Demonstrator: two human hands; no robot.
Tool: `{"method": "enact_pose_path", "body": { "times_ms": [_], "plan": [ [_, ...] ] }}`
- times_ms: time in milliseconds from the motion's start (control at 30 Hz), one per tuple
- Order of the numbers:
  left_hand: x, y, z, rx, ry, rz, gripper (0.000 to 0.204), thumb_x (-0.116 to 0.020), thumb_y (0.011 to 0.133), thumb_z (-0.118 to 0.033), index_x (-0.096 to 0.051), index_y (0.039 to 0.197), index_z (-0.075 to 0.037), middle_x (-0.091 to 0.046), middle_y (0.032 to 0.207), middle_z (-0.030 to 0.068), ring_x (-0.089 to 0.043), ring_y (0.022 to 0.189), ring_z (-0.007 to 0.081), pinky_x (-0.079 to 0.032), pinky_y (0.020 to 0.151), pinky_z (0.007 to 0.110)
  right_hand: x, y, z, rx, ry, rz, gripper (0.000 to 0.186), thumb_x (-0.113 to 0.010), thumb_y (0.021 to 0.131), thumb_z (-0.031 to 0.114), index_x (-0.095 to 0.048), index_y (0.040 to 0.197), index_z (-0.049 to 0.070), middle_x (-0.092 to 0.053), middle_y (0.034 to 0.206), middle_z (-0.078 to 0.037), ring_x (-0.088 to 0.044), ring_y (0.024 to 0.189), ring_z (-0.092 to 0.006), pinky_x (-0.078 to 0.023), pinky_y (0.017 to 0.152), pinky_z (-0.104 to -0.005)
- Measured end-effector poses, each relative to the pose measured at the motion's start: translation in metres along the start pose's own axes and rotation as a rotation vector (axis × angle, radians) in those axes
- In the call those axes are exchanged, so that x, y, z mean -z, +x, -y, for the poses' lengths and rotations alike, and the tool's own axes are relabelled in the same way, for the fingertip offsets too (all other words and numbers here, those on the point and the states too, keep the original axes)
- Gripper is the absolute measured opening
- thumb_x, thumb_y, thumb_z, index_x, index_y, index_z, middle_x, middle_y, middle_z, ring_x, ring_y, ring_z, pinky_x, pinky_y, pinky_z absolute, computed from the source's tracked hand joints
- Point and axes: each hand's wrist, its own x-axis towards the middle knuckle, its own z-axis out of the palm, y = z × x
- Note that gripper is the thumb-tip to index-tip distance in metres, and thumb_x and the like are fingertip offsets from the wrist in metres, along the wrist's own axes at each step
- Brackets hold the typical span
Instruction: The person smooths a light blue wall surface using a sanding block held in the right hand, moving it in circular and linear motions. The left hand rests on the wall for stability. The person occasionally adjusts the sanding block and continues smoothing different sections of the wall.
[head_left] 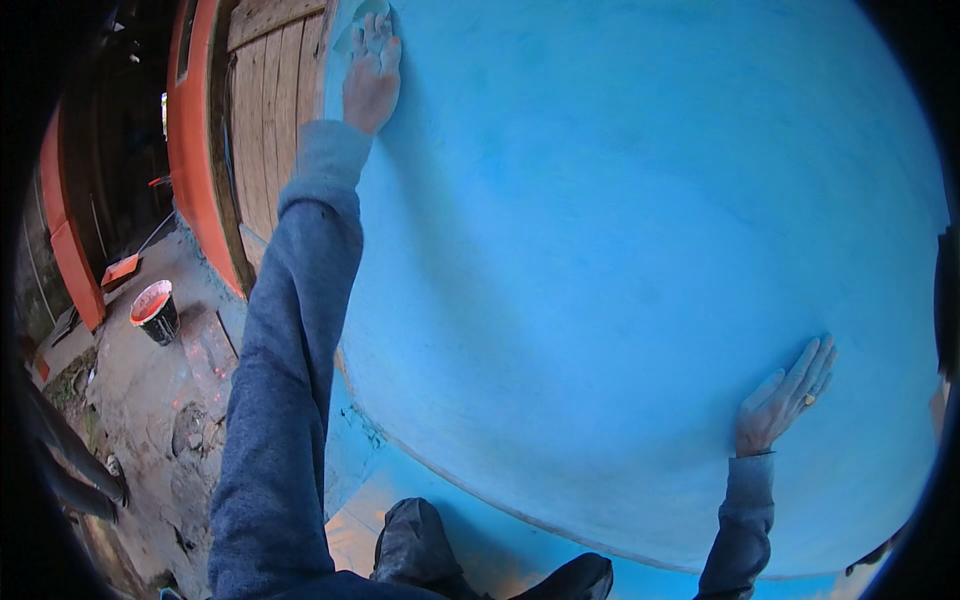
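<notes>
A large bright-blue wall (600, 250) fills most of the view. My left hand (372, 88) is raised high on it, close to a wooden plank door (275, 110). A thin, pale-blue curved piece (345, 42) shows around its fingers, pressed toward the wall; its kind cannot be made out. The fingers look bent over this piece. Low on the right side, my right hand (785, 398) rests against the wall with its fingers stretched out, and a ring is on one finger. Nothing is held in it. Both hands look dusty.
Orange-red door posts (198, 130) stand at the left. On the ground there are a dark bucket (156, 318) with orange-red paint and an orange paint tray (121, 270). Another person's legs (75, 450) show at the far left. A blue-splashed ledge (480, 535) runs along the wall's foot.
</notes>
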Motion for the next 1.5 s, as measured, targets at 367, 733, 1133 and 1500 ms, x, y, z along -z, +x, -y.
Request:
{"method": "enact_pose_path", "body": {
  "times_ms": [367,733,1133,1500],
  "plan": [
    [0.022,-0.033,0.069,0.022,0.076,0.022,0.057,-0.028,0.101,-0.041,-0.027,0.147,-0.009,-0.021,0.154,0.0131,-0.014,0.144,0.0297,-0.012,0.116,0.043,-0.001,0.004,0.004,0.04,0.001,-0.034,0.051,-0.03,0.097,0.015,-0.027,0.144,-0.003,-0.029,0.149,-0.019,-0.023,0.141,-0.0356,-0.016,0.114,-0.0514],
    [0.022,-0.157,0.05,0.172,0.12,0.087,0.061,-0.03,0.101,-0.042,-0.024,0.148,-0.005,-0.016,0.156,0.0124,-0.01,0.145,0.0292,-0.009,0.117,0.042,-0.002,0.003,0.002,0.053,-0.02,-0.046,0.05,-0.028,0.098,0.018,-0.029,0.144,-0.002,-0.031,0.149,-0.018,-0.024,0.14,-0.0341,-0.017,0.115,-0.0497],
    [0.004,-0.187,-0.003,0.053,0.098,0.092,0.056,-0.033,0.101,-0.035,-0.028,0.146,-0.002,-0.018,0.154,0.0186,-0.011,0.142,0.0403,-0.012,0.115,0.047,0.0,0.002,0.0,0.047,-0.032,-0.05,0.048,-0.027,0.1,0.021,-0.031,0.144,0.001,-0.033,0.148,-0.016,-0.027,0.139,-0.0345,-0.021,0.113,-0.0486],
    [-0.014,-0.114,-0.045,-0.321,0.304,0.004,0.054,-0.042,0.099,-0.027,-0.032,0.143,0.002,-0.024,0.149,0.0262,-0.016,0.139,0.0475,-0.016,0.113,0.052,0.0,0.006,0.0,0.046,-0.022,-0.055,0.048,-0.03,0.098,0.017,-0.033,0.143,0.0,-0.033,0.148,-0.017,-0.028,0.138,-0.0354,-0.022,0.113,-0.0497]
  ]
}}
